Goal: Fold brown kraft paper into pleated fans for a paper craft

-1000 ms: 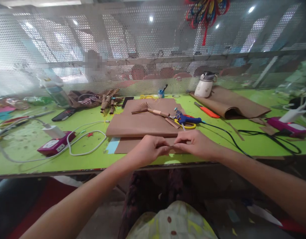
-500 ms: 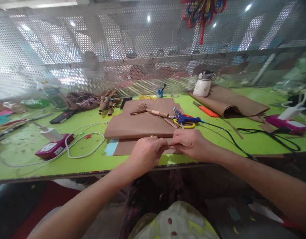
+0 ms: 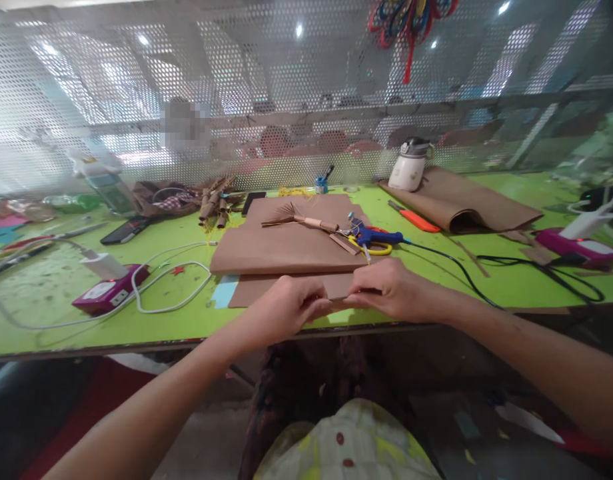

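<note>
My left hand [image 3: 291,303] and my right hand [image 3: 386,290] meet at the table's front edge, fingertips pinched close together. Between them is a bit of brown paper, mostly covered by the fingers; whether it is a loose strip or the lower sheet's edge I cannot tell. Beneath and behind lies folded brown paper [image 3: 271,250] with a flat brown sheet [image 3: 251,291] under it. On the fold rests a rolled-paper piece with a fringed end [image 3: 311,223]. A blue glue gun [image 3: 379,237] lies just past my right hand, over yellow-handled scissors [image 3: 381,250].
Purple power blocks stand left [image 3: 106,291] and right [image 3: 576,247], with a white cable [image 3: 171,310] and a black cord [image 3: 451,270]. Behind are paper rolls [image 3: 216,207], a phone [image 3: 126,230], an orange cutter [image 3: 419,220], and a white bottle [image 3: 407,170] by rolled brown paper [image 3: 466,200].
My fingertips have shifted slightly down toward the table edge, and my hands have rolled a little, with the thumbs now lower. The view has shifted slightly; the other things stay put.
</note>
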`<action>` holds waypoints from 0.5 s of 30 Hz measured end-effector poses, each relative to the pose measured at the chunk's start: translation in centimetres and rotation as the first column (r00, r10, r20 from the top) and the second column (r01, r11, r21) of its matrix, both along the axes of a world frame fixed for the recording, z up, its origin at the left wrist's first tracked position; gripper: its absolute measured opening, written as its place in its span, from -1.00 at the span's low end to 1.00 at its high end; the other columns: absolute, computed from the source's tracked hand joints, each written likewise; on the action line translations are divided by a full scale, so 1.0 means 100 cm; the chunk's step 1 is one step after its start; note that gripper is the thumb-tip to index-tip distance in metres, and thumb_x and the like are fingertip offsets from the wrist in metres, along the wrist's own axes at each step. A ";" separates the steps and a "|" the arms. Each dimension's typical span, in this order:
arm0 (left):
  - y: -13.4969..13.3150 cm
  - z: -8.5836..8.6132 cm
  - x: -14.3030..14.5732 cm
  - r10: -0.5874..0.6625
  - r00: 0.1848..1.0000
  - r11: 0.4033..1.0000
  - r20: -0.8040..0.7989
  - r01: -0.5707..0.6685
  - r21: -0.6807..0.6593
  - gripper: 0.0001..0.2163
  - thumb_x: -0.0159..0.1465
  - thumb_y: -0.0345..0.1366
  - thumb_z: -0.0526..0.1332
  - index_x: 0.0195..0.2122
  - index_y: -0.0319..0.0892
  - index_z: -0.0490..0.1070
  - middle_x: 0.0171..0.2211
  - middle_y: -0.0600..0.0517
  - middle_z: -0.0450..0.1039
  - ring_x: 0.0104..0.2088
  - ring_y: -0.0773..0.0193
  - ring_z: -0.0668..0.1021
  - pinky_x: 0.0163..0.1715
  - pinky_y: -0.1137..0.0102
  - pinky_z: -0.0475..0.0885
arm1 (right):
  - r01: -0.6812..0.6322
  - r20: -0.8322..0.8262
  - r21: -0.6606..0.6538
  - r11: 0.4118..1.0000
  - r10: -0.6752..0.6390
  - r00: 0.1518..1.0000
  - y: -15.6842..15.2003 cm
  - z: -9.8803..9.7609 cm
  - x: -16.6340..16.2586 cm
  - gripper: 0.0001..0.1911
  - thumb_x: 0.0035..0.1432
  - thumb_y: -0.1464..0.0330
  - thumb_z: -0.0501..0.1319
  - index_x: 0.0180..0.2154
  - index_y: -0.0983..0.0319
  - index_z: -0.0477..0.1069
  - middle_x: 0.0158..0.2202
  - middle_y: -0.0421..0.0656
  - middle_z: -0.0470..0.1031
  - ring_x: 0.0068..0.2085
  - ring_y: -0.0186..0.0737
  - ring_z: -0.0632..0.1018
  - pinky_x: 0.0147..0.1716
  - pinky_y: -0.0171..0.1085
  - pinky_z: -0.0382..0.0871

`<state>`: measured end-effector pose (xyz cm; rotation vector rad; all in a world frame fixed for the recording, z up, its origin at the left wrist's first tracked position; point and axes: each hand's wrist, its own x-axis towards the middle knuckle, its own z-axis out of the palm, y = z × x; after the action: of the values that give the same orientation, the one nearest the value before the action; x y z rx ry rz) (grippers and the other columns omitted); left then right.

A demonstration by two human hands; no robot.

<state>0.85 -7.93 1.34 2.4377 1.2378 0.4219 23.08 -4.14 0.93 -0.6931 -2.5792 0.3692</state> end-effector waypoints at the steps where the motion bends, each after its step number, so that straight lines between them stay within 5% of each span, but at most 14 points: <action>1: 0.001 0.002 -0.001 -0.012 1.000 0.997 0.021 0.014 -0.070 -0.77 0.29 -0.23 0.04 -0.43 -0.22 0.37 -0.57 0.11 0.35 -0.57 0.42 0.32 -0.56 0.52 0.11 | -0.003 0.009 -0.022 1.000 0.004 1.000 0.000 0.001 0.000 -0.82 0.14 0.35 0.18 -0.43 0.29 0.49 -0.54 -0.18 0.47 -0.50 -0.37 0.41 -0.49 -0.38 0.10; 6: 0.009 0.008 -0.008 -0.001 0.986 0.926 0.169 0.064 -0.371 -0.74 0.27 -0.19 0.06 -0.46 -0.23 0.35 -0.59 0.14 0.30 -0.55 0.43 0.30 -0.53 0.53 0.16 | -0.018 0.002 -0.264 0.964 0.019 1.000 0.007 0.006 0.006 -0.80 0.16 0.33 0.15 -0.38 0.28 0.52 -0.50 -0.17 0.50 -0.47 -0.35 0.44 -0.46 -0.39 0.20; 10: 0.012 0.004 -0.013 0.115 0.919 0.819 0.376 0.127 -0.560 -0.74 0.24 -0.12 0.11 -0.37 -0.25 0.35 -0.58 0.13 0.32 -0.53 0.42 0.37 -0.47 0.51 0.24 | -0.056 -0.253 -0.546 0.836 -0.101 0.962 0.015 -0.002 0.013 -0.73 0.16 0.26 0.15 -0.25 0.32 0.50 -0.53 -0.18 0.46 -0.50 -0.36 0.44 -0.46 -0.37 0.32; 15: 0.008 -0.003 -0.010 0.236 0.788 0.697 0.568 0.270 -0.665 -0.74 0.18 -0.12 0.21 -0.34 -0.25 0.34 -0.58 0.13 0.33 -0.58 0.44 0.36 -0.50 0.50 0.24 | -0.229 -0.410 -0.618 0.752 -0.060 0.910 0.008 -0.007 0.006 -0.64 0.07 0.26 0.26 -0.09 0.27 0.45 -0.36 -0.15 0.47 -0.37 -0.34 0.46 -0.39 -0.37 0.38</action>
<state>-0.19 -7.12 1.00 1.4333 0.8382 0.5417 23.68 -3.34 0.20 -0.6239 -2.0451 1.3525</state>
